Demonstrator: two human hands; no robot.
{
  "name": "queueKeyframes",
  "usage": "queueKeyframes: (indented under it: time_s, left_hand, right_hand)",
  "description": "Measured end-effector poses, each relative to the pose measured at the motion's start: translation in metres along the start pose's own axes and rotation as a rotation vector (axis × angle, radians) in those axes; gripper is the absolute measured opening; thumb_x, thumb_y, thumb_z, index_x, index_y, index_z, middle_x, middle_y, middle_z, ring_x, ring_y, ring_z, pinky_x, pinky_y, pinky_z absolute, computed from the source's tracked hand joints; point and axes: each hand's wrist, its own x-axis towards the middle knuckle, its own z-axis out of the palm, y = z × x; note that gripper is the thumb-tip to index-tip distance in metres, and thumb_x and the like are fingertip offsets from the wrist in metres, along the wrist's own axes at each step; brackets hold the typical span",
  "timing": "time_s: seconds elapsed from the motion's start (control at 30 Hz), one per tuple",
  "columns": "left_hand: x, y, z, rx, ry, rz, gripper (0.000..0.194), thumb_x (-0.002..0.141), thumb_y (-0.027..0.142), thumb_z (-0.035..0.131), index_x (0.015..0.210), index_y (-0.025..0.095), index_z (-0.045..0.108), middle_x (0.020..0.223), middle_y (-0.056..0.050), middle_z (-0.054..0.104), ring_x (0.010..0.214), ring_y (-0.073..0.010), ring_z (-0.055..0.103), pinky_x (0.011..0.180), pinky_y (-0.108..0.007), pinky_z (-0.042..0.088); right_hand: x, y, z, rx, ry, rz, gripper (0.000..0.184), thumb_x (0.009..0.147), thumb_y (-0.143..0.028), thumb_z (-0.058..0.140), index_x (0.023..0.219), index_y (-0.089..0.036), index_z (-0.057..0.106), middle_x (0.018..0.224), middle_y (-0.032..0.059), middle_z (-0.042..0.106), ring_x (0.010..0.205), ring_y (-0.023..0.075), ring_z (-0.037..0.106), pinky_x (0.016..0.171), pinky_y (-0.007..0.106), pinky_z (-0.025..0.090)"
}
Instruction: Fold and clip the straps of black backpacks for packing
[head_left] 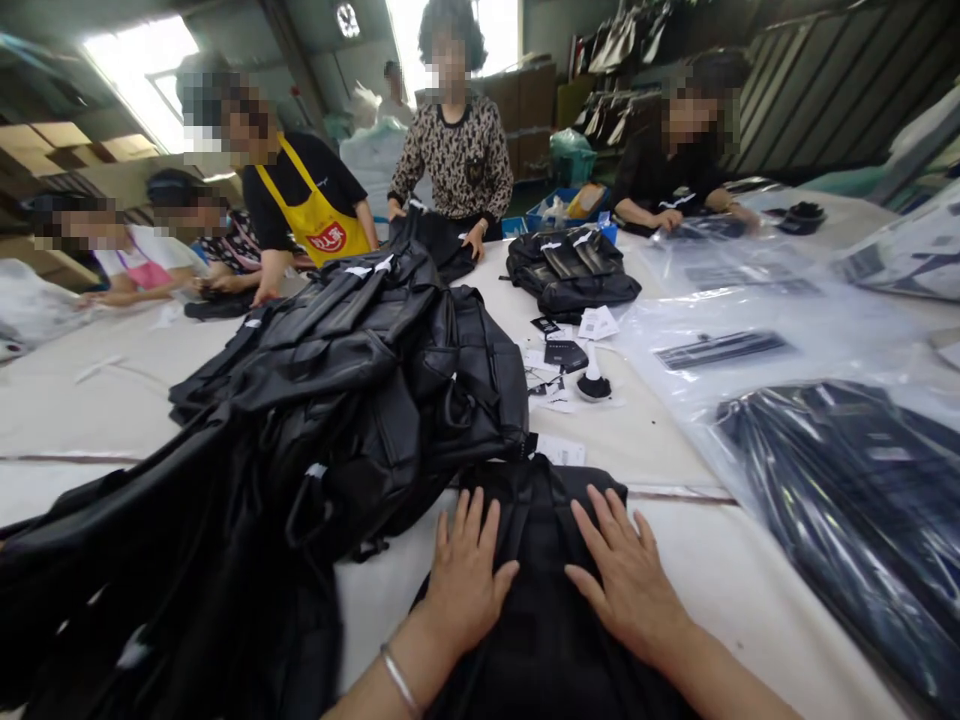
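A black backpack (536,620) lies on the table right in front of me, its straps running lengthwise between my hands. Flat on its left side rests my left hand (466,575), fingers spread, a silver bangle on the wrist. My right hand (630,570) lies on the right side, fingers also spread. Neither hand grips anything. Just past the backpack's top edge is a white tag (561,450). To the left, a large heap of black backpacks (352,370) comes close to my left hand.
Clear plastic bags (720,330) and a bagged black item (847,470) cover the table's right side. Paper tags (562,355) and a small brush-like item (593,380) lie ahead. Farther off is another black backpack (570,265). Several people (450,160) work around the table (82,420).
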Motion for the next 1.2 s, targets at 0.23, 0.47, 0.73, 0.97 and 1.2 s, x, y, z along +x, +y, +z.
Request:
queueKeyframes:
  time_s: [0.23,0.47,0.73,0.97,1.2]
  left_hand:
    - [-0.136,0.037,0.068,-0.136,-0.224,0.332,0.076,0.088,0.06,0.046,0.152,0.034,0.013,0.159,-0.014,0.016,0.144,-0.0399,0.022,0.108,-0.064,0.032]
    - [-0.149,0.054,0.054,-0.202,-0.237,0.207,0.077,0.086,0.064,0.045,0.151,0.033,0.017,0.162,-0.007,-0.001,0.148,-0.0347,0.004,0.116,-0.061,0.015]
    - [-0.161,0.061,0.064,-0.162,-0.198,0.186,0.072,0.091,0.061,0.035,0.152,0.03,0.016,0.162,-0.007,0.008,0.148,-0.0328,0.005,0.115,-0.061,0.018]
    - [-0.188,0.056,0.026,-0.105,-0.266,0.246,0.05,0.086,0.024,0.047,0.135,0.016,0.051,0.126,-0.019,0.061,0.119,-0.0343,0.055,0.097,-0.053,0.046]
    - [-0.244,-0.029,-0.022,-0.32,0.016,-0.273,0.045,0.09,0.042,0.046,0.121,0.013,0.058,0.118,-0.017,0.063,0.113,-0.0311,0.057,0.1,-0.045,0.042]
  right_hand:
    - [-0.092,-0.016,0.027,0.065,-0.087,-0.23,0.071,0.084,-0.051,0.057,0.148,-0.037,0.029,0.159,0.0066,0.021,0.143,0.0398,0.021,0.107,0.067,0.023]
    - [-0.091,-0.016,0.023,0.122,-0.105,-0.205,0.06,0.084,-0.05,0.056,0.141,-0.031,0.045,0.158,0.0086,0.026,0.143,0.0415,0.021,0.107,0.069,0.021]
    - [-0.151,-0.127,-0.036,0.158,-0.016,-0.327,0.08,0.087,-0.045,0.052,0.153,-0.016,0.016,0.16,0.0114,0.017,0.146,0.0325,0.017,0.111,0.05,0.032]
    - [-0.225,-0.143,0.058,0.067,-0.062,-0.25,0.083,0.086,-0.051,0.052,0.153,-0.017,0.016,0.157,0.0153,0.023,0.143,0.0361,0.023,0.108,0.055,0.033]
    - [-0.219,-0.145,0.044,0.145,-0.242,-0.164,0.077,0.09,-0.055,0.046,0.152,-0.021,0.015,0.16,0.0131,0.015,0.146,0.0336,0.015,0.114,0.056,0.022]
